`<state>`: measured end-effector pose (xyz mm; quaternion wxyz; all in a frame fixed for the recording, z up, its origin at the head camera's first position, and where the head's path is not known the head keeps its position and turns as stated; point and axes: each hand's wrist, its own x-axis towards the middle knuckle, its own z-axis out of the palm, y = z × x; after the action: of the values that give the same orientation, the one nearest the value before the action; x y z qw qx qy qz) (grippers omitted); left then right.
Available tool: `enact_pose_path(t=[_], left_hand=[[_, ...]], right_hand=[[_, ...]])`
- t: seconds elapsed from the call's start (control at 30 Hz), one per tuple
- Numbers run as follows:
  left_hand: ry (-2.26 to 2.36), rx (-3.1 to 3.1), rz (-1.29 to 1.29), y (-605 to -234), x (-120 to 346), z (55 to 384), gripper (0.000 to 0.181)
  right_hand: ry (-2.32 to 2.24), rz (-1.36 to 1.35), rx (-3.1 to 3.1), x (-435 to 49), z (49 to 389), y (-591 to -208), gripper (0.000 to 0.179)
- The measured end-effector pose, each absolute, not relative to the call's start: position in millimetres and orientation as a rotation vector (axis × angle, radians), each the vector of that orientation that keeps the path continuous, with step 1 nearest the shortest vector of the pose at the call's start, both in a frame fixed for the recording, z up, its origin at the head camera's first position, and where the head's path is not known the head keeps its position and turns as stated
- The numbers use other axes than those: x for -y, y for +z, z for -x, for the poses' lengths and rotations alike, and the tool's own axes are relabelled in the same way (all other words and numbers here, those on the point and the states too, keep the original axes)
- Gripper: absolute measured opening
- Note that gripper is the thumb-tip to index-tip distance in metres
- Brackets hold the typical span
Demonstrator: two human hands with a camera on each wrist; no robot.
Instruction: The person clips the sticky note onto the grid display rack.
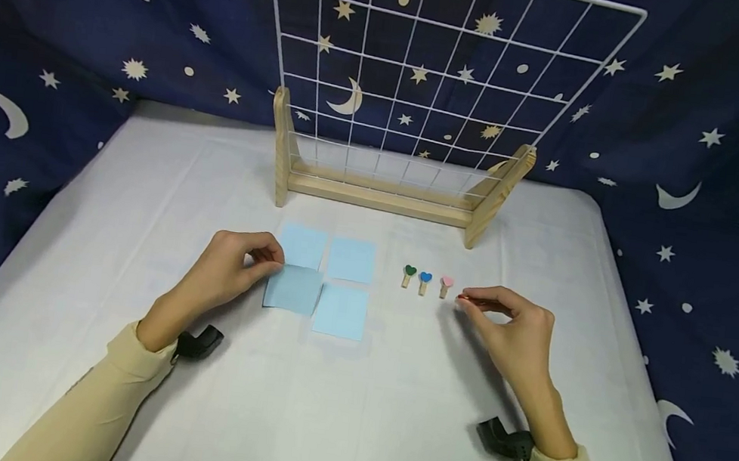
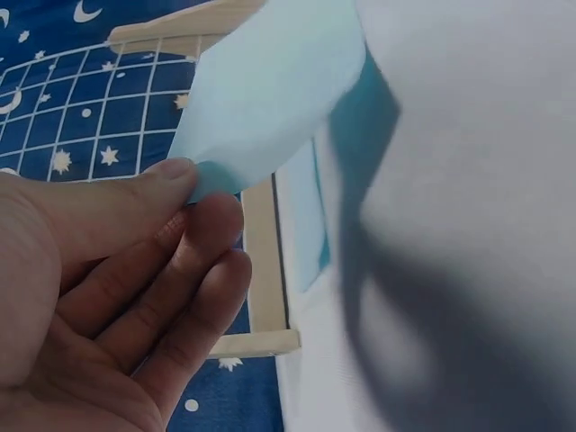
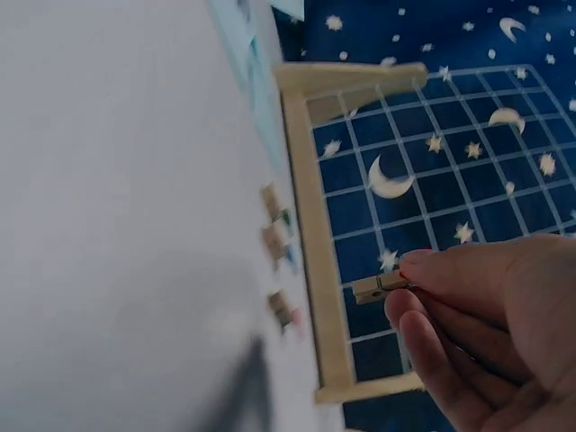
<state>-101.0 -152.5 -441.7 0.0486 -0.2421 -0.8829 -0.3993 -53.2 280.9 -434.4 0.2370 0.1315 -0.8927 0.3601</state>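
Observation:
My left hand (image 1: 221, 267) pinches the upper left corner of a light blue paper square (image 1: 293, 289) between thumb and fingertips. In the left wrist view this sheet (image 2: 270, 90) bends up off the white cloth. Three more blue squares lie flat around it: one behind (image 1: 302, 244), one at back right (image 1: 351, 260) and one to its right (image 1: 340, 312). Over on the right, my right hand (image 1: 517, 339) holds a small wooden clothespin (image 3: 378, 287) by its red end, mostly covered by the fingers. Beside it lie clothespins with a green heart (image 1: 409, 275), blue heart (image 1: 424, 282) and pink heart (image 1: 447, 286).
Behind the papers stands a white wire grid (image 1: 423, 62) in a wooden stand (image 1: 380, 198), leaning backward. White cloth (image 1: 320, 423) covers the table. A dark blue curtain (image 1: 717, 247) with stars and moons hangs around the back and sides.

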Motion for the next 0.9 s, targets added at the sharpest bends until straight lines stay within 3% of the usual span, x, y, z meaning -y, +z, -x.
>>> enact_pose_path(t=[0.9], left_hand=[[-1.202, 2.628, 0.625, -402.7, 145.7, 147.7, 0.009]], right_hand=[[1.061, -0.521, 2.38, -211.0, 114.2, -377.5, 0.013]])
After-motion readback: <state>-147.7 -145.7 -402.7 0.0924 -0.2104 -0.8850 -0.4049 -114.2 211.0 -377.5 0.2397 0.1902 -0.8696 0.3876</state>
